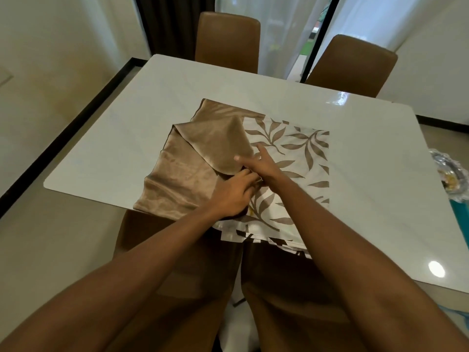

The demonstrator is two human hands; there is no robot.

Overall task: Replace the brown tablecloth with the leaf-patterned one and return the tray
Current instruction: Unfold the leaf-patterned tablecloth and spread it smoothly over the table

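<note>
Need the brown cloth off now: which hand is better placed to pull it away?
Probably the left hand: it rests on the brown tablecloth, which lies to that side. The right hand lies over the leaf-patterned cloth, placed to pin it.

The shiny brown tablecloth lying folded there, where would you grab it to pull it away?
Pinch the shiny brown tablecloth at its loose folded-over flap, near where both hands meet, coming from the near table edge. That flap sits raised over the leaf-patterned cloth.
</note>
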